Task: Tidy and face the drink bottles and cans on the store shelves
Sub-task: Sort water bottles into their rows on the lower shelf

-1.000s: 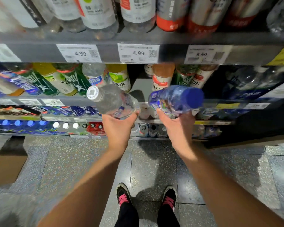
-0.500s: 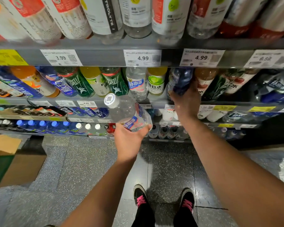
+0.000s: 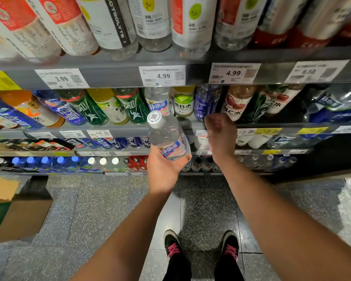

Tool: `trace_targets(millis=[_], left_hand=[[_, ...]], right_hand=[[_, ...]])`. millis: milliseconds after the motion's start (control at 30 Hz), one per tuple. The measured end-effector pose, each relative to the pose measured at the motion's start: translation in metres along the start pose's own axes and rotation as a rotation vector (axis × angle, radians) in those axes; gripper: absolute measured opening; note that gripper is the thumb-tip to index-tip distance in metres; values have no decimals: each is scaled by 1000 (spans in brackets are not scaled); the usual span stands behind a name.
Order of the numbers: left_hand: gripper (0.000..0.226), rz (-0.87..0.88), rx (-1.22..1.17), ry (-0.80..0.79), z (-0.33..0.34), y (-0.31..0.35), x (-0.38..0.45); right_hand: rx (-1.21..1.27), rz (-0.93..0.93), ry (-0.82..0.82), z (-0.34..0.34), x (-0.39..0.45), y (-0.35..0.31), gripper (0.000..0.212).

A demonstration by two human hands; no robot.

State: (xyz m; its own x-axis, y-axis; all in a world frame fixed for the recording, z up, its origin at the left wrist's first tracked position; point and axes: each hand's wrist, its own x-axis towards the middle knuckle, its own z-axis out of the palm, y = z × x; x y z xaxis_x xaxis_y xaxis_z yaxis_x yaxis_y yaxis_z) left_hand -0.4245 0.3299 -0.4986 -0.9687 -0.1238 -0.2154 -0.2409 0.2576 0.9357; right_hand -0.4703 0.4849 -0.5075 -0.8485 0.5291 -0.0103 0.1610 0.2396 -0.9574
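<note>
Clear plastic with a white cap and a blue-and-white label: this bottle (image 3: pixel 168 138) sits in the left hand (image 3: pixel 164 169), whose fingers (image 3: pixel 187 158) wrap under its lower half from below. It is tilted, cap up and toward the left, held in front of the shelf edge (image 3: pixel 118 129) and not resting on any shelf. The right hand (image 3: pixel 221 134) hangs just to the right of it, empty, its fingers loosely curled and blurred, close to the front of the middle shelf. Just above that hand a dark blue bottle (image 3: pixel 206 102) stands on the middle shelf, between a yellow-capped bottle with a green label (image 3: pixel 183 102) on its left and a bottle with a red fruit picture (image 3: pixel 236 104) on its right. Another clear bottle with the same blue-and-white label (image 3: pixel 158 101) stands on that shelf, directly behind the held one. Price tags (image 3: pixel 162 76) reading 3.99 and 4.99 line the shelf rail above. Below, black shoes with pink laces (image 3: pixel 173 246) stand on a speckled grey floor (image 3: pixel 101 209), and a brown cardboard box (image 3: pixel 18 218) lies at the left.
</note>
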Motion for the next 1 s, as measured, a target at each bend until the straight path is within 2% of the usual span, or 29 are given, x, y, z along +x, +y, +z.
trace_targets(millis=[67,100,200,267,300,433,500,533,567,633,700,767,867,933,1000], left_hand=[[56,27,10,-26,11,4,-2],[55,41,20,-42,16,8,-3],[56,109,1,-128,36,16,-3],[58,168,-15,-231,49,24,-3],[58,170,15,-273,56,28,-3],[56,142,178,-399,73,42,-10],[54,121,98,-466,73,45,-12],[52,92,14,-430,70,47,-10],[52,66,-54,-326,66,49,-6],[51,35,-101,33,56,54,12],[66,28,-27,280,45,53,37],[88,40,88,357,40,47,63],[98,35,160,417,44,42,92],[91,5,187,472,45,44,103],[75,-12,223,505,44,42,112]], right_hand=[[289,51,-77,-11,-15,-14,31],[346,67,-124,-18,-21,-15,39],[288,83,-306,-37,-32,-4,49],[157,69,-333,-53,-30,5,66],[115,74,-343,-64,-25,9,67],[15,42,-384,-102,-8,11,44],[-8,47,-358,-111,-5,13,43],[-13,55,-348,-114,-5,14,42],[-18,66,-344,-117,-5,16,41],[-22,99,-347,-121,-7,21,41],[-4,135,-339,-124,-12,26,41],[-22,154,-306,-123,-18,32,42],[-19,147,-256,-124,-26,40,37],[-8,152,-235,-125,-28,45,37],[-10,145,-169,-128,-29,48,39]])
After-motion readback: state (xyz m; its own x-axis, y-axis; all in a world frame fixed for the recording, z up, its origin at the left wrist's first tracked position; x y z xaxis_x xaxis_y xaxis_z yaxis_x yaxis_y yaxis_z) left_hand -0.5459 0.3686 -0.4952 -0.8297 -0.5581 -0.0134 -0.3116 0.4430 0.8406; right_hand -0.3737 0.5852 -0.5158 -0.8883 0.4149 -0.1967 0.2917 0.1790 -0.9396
